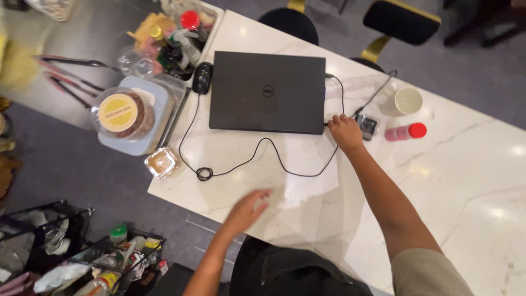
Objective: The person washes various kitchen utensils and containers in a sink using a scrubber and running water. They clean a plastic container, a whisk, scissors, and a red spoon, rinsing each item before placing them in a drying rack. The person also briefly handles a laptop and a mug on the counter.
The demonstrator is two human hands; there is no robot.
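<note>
A closed black laptop (267,91) lies on the white marble table (466,181). My right hand (345,131) rests at the laptop's near right corner, fingers curled at the black cable (257,151) plugged in there; whether it grips the cable I cannot tell. My left hand (245,211) hovers over the table's near edge, blurred, fingers spread and holding nothing. A black mouse (202,77) sits at the laptop's far left corner, its cord looping across the table.
A small black adapter (366,125), a white cup (406,101) and a red-capped pink bottle (404,132) stand right of the laptop. Jars and containers (125,114) crowd the left end. Black chairs (400,21) stand beyond the table. Wire baskets (82,257) sit on the floor.
</note>
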